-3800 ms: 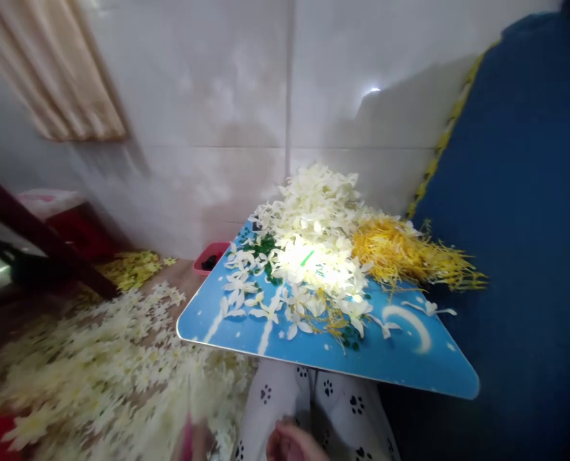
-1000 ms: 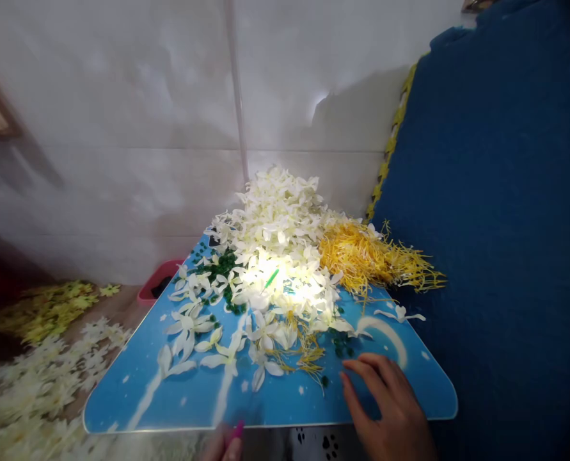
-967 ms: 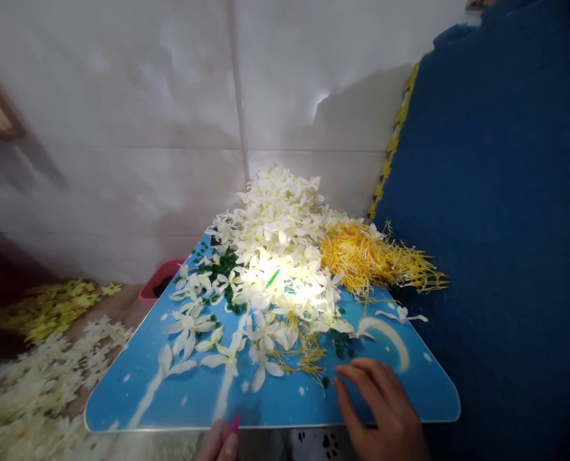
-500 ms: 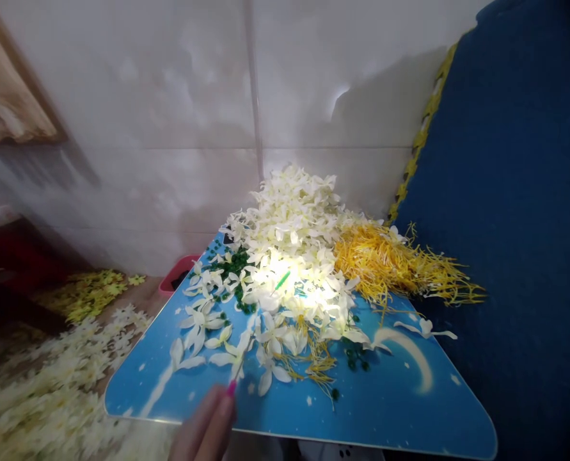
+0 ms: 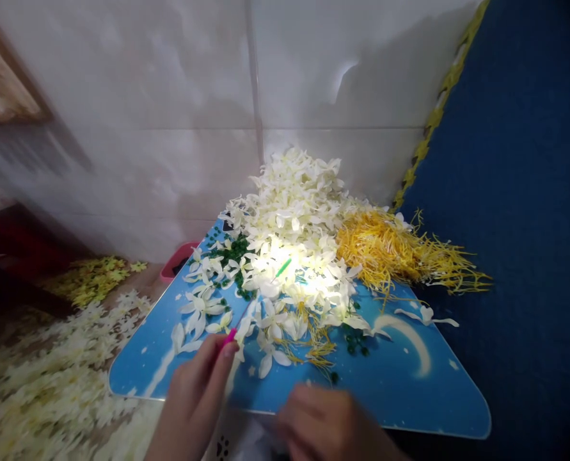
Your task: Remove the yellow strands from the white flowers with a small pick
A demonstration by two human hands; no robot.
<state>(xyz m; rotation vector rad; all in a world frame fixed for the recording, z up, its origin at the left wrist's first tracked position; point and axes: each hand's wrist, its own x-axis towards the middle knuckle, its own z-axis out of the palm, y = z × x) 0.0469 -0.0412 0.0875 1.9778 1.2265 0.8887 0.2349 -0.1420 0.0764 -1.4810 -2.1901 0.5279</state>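
Note:
My left hand (image 5: 196,390) pinches a thin tool by its pink handle (image 5: 229,335); a slim shaft points up and away over the white artificial flower petals (image 5: 244,330). At the table's near edge, my right hand (image 5: 323,416) is blurred, with curled fingers; whatever is in them, if anything, cannot be made out. A large heap of white flower pieces (image 5: 299,198) rises at the back of the blue table (image 5: 385,390). Across the brightly lit front of this heap lies a green stick-like piece (image 5: 283,267). Yellow stamen-like strands (image 5: 385,246) are piled on the right.
Small green pieces (image 5: 237,250) lie left of the heap. A pink basin (image 5: 172,264) stands beyond the table's left edge. White flowers (image 5: 73,371) and yellow flowers (image 5: 95,278) cover the floor at left. A dark blue mat (image 5: 529,192) borders the right side, against the tiled wall (image 5: 169,96).
My left hand has moved up and further over the table, still holding the pink-handled tool. My right hand has come into view at the near edge. The camera view has shifted slightly.

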